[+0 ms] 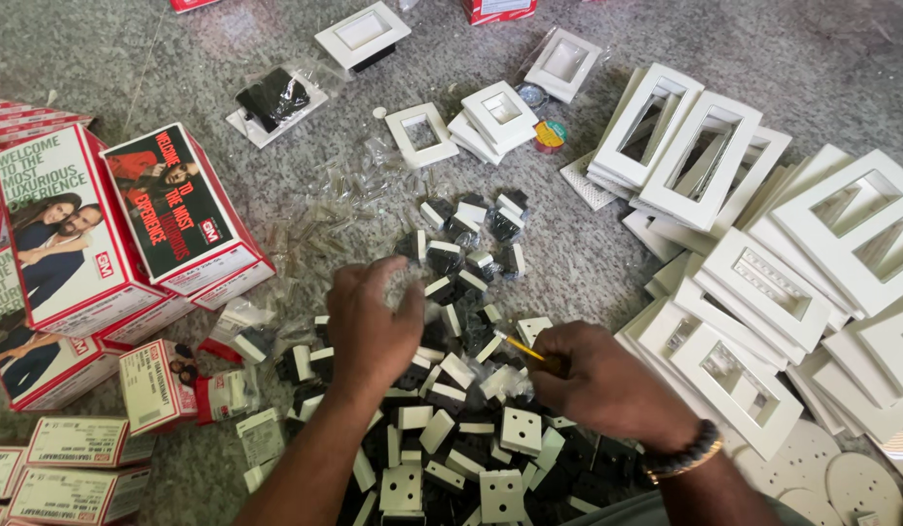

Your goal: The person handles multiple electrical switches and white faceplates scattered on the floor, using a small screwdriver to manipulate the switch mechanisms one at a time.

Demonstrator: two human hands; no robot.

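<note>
Right hand, screwdriver pointing upper-left

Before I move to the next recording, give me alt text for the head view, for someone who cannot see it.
A person's left hand and right hand, which holds a thin yellow tool, work over a pile of small black-and-white switch modules on a speckled grey floor. White switch plates are heaped to the right, red printed boxes to the left.
</note>
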